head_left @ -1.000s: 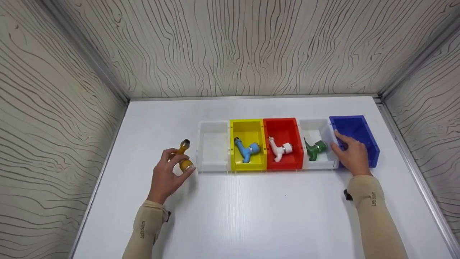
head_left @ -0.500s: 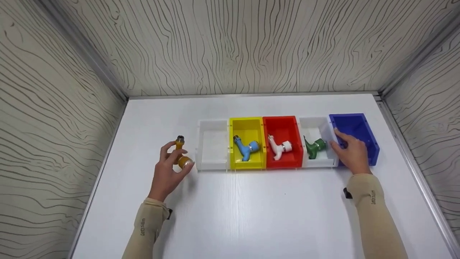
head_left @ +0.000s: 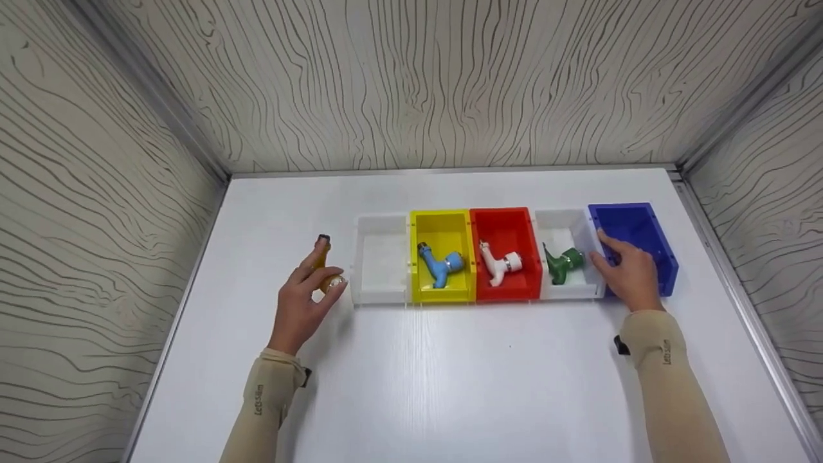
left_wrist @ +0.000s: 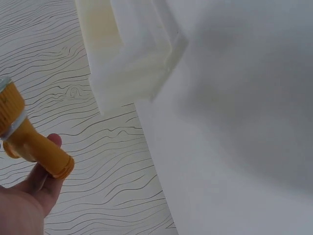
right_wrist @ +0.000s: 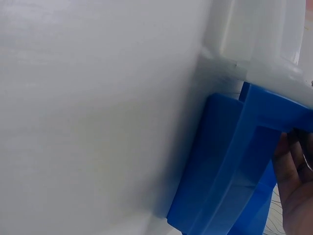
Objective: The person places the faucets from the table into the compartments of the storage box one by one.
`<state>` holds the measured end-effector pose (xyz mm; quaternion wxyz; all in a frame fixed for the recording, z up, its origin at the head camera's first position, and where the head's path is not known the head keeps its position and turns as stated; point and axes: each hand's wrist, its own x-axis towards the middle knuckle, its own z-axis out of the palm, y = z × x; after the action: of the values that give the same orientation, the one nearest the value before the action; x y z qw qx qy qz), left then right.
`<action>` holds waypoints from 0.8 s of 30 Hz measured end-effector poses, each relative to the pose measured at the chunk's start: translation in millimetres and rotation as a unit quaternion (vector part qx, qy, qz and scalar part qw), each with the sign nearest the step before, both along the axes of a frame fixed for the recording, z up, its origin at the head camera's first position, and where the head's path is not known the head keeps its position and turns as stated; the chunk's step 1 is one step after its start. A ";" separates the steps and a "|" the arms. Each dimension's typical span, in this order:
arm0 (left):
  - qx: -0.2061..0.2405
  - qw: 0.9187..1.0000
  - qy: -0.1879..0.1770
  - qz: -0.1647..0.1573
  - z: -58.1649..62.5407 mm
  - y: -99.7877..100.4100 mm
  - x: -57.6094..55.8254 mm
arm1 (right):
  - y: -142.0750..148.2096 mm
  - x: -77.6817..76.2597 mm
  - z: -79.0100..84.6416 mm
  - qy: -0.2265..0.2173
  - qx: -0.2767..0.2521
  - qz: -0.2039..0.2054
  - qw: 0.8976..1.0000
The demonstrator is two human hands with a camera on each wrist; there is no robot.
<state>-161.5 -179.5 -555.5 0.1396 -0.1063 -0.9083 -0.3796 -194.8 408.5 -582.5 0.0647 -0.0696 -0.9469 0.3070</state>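
My left hand [head_left: 302,302] pinches a yellow-orange tap [head_left: 319,260] above the table, left of the leftmost translucent bin [head_left: 382,294]. A fingertip lies near the tap's dark threaded end, with the thumb at its silver-ringed knob. In the left wrist view the tap [left_wrist: 39,147] shows tilted between the fingers. My right hand [head_left: 633,276] reaches into the blue bin [head_left: 669,276], fingertips at its left wall. Something dark shows among its fingers in the right wrist view; I cannot tell whether they hold it.
Beside the leftmost bin, a yellow bin [head_left: 443,297] holds a light-blue tap [head_left: 440,265]. A red bin [head_left: 508,293] contains a white tap [head_left: 501,263], and another translucent bin [head_left: 569,292] a green tap [head_left: 566,263]. Patterned panels [head_left: 437,83] border the white table [head_left: 463,379].
The yellow-orange tap has turned in my left hand, its threaded end swinging left and up, and a fingertip has shifted to that end. My right hand stays in place.
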 end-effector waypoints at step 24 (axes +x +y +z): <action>0.043 0.995 -0.091 0.002 -1.1 1.0 1.2 | -1.1 0.8 0.5 -0.011 0.000 -0.009 1.000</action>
<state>-160.3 -178.5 -556.6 0.0618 -0.0640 -0.9003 -0.4262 -193.9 407.4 -582.0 0.0570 -0.0814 -0.9469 0.3057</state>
